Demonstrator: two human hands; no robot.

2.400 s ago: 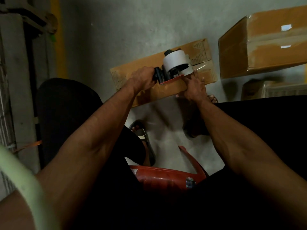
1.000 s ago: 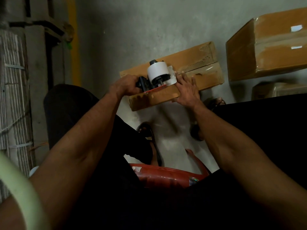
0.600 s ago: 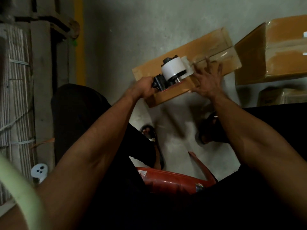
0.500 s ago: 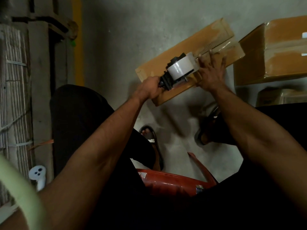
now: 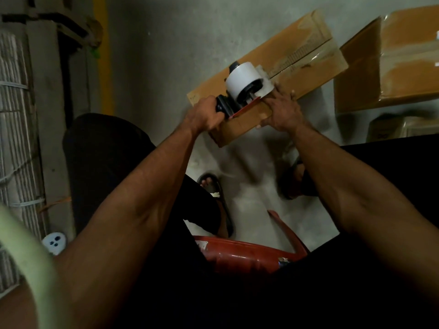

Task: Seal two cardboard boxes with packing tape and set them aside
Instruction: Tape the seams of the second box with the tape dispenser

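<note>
A long flat cardboard box [image 5: 306,55] lies tilted on the concrete floor, its far end up and to the right, with clear tape along its middle seam. A tape dispenser [image 5: 244,86] with a white roll, black handle and red frame sits on the box's near half. My left hand [image 5: 205,115] grips the dispenser's handle. My right hand [image 5: 281,110] rests on the box's near edge right beside the dispenser, its fingers curled over that edge. A bigger taped cardboard box [image 5: 399,60] stands at the far right.
A red plastic stool [image 5: 249,255] is under me, and my sandalled feet [image 5: 213,186] are on the floor. Another carton [image 5: 399,129] lies below the big box. Strapped bundles [image 5: 16,138] line the left side, with a white object [image 5: 54,242] beside them.
The box has swung so its far end points up and right. The dispenser and my left hand drew back toward the near end. My right hand moved from flat on top to the near edge.
</note>
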